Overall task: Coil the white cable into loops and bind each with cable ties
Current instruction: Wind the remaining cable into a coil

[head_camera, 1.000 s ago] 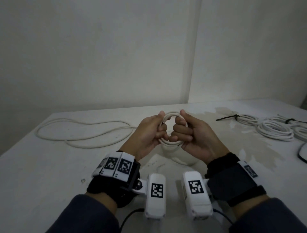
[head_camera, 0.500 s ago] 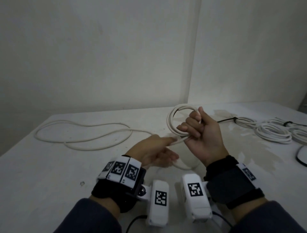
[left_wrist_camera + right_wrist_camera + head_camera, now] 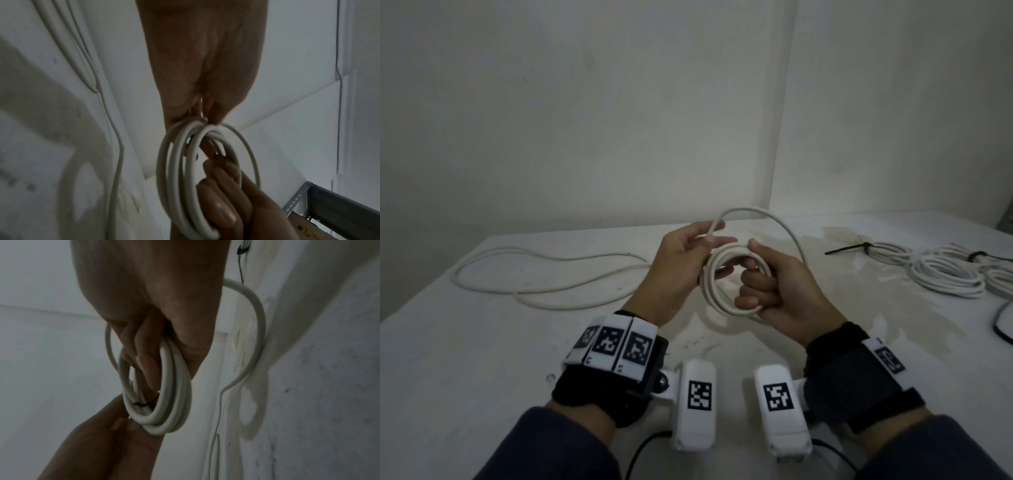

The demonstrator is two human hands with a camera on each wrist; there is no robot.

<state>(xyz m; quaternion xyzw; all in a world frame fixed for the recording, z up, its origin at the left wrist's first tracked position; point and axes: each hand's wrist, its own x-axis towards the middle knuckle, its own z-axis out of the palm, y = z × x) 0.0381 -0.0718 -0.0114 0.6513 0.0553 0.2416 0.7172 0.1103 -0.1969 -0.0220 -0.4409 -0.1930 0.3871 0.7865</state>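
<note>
A small coil of white cable (image 3: 717, 291) hangs above the table's middle. My right hand (image 3: 751, 274) grips its right side, with the fingers curled through the rings (image 3: 176, 394). My left hand (image 3: 709, 246) pinches a strand at the coil's upper left (image 3: 203, 113). From that pinch a wide arc of cable (image 3: 774, 219) rises and bends down behind the right hand. The loose rest of the cable (image 3: 544, 274) snakes over the table at the left. The right wrist view shows a thin dark band (image 3: 144, 404) across the inner rings.
Several bound white coils (image 3: 945, 277) lie at the right, one with a black cable tie (image 3: 846, 248) sticking out. A black cord (image 3: 1001, 322) curves at the right edge. The table (image 3: 465, 342) meets pale walls in the corner behind.
My left hand dropped to the table, then came back up to the coil with a fresh arc of cable. The right hand lifted the coil and brought it back down toward the middle.
</note>
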